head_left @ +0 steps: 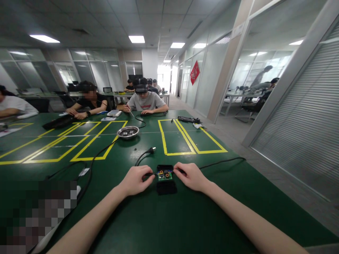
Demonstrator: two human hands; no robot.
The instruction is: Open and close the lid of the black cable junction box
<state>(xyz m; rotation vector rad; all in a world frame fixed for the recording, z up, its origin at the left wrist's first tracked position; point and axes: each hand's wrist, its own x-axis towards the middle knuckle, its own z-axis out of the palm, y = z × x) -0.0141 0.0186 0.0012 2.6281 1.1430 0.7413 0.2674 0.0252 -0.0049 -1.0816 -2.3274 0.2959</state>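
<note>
A small green circuit board (164, 175) with copper-coloured coils lies over an opened black plastic case (166, 188), whose other half shows behind it. At the left end of the board, my left hand (136, 180) pinches a black cable between thumb and forefinger. My right hand (191, 177) is closed at the opposite end, its thumb and forefinger on a thin black cord (222, 162) that runs off to the right. Just beyond my left hand lies a black power plug (152, 150) on its lead. Fingertips hide where both cords meet the board.
Farther out on the green table (212, 218) stands a metal bowl (128, 132) with small parts. Yellow tape (180, 154) marks rectangles. A long black cable (92, 165) curves along the left. A black tool-like object (189, 119) lies at the back. Several people sit across the table and beyond.
</note>
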